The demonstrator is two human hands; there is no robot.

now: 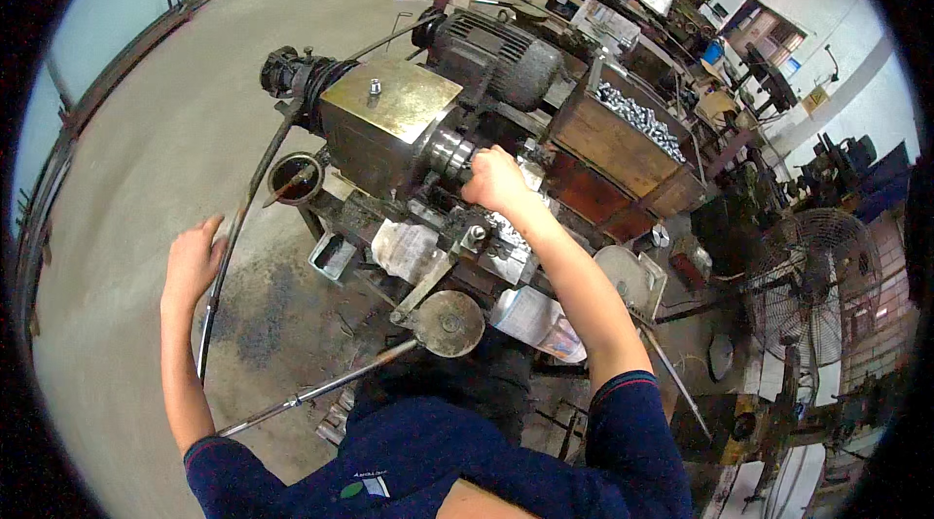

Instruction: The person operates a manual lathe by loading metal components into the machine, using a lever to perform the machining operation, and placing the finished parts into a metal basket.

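Right hand (pixel 495 180) — apparently at steel chuck (pixel 449 153).

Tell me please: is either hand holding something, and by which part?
The left hand holds nothing visible, beside the long rod. The right hand is at the metal spindle; whether it holds anything there is hidden.

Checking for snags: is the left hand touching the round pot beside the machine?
Apart. The head view shows floor and a dark rod between the left hand and the round pot.
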